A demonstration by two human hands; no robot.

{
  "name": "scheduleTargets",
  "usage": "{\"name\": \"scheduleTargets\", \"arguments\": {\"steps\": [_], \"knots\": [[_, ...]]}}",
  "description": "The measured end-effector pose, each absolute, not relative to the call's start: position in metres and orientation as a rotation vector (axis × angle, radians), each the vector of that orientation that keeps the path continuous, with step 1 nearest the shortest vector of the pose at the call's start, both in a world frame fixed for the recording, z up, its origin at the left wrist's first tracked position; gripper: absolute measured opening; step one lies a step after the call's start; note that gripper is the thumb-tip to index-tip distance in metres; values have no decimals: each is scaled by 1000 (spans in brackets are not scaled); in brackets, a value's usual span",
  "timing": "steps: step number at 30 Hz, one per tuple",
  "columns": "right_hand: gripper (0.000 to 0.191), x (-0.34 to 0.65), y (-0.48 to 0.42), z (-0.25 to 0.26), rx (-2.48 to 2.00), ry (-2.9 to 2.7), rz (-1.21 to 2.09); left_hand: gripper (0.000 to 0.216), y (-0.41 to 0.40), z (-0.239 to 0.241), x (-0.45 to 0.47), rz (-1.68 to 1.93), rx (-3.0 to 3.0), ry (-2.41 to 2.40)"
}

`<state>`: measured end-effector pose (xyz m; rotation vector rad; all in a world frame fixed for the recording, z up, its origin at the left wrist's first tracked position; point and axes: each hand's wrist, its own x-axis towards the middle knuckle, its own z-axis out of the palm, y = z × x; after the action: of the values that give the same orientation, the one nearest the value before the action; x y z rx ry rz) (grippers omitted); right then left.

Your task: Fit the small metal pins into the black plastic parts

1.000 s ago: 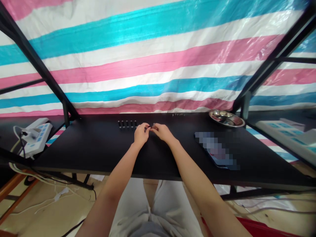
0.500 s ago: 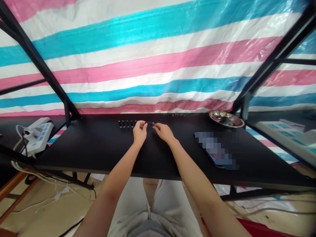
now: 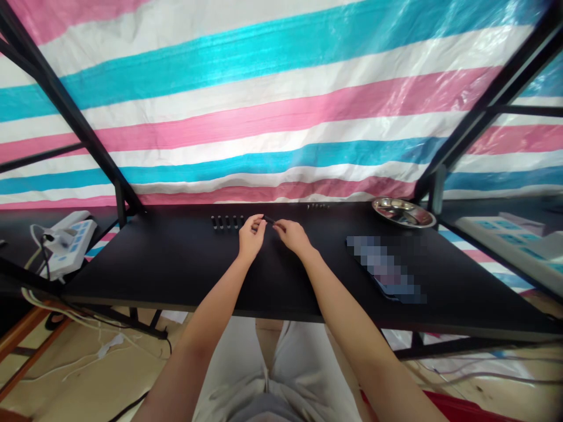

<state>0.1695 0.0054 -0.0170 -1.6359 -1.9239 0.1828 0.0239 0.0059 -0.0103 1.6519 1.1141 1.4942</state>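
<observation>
Head view: your two hands meet over the far middle of a black bench (image 3: 176, 269). Your left hand (image 3: 251, 237) and right hand (image 3: 292, 235) each pinch one end of a small dark rod (image 3: 268, 220), held just above the bench top and tilted. It is too small to say for sure what it is; it may be a thin pin or cap.

Just left of your left hand stands a short row of small black pegs (image 3: 227, 222), upright on the bench. Farther right lie a metal dish (image 3: 403, 211) and a blurred flat object (image 3: 387, 269). A white power strip (image 3: 65, 241) sits off to the left. A striped tarp (image 3: 281, 117) hangs behind.

The rod looks light, stiff and easy to drop; hold it by the ends with fingertips.
</observation>
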Motion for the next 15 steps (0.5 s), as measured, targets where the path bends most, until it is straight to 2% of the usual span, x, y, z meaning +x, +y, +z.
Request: {"name": "scheduleTargets", "arguments": {"steps": [12,15], "knots": [[22,170,5,-17,-1704,-1854,165,52,1,-14,22,1250,2068,1247],[22,170,6,-18,-1703,-1854,142,52,-1,-13,21,1178,2169,1271]]}}
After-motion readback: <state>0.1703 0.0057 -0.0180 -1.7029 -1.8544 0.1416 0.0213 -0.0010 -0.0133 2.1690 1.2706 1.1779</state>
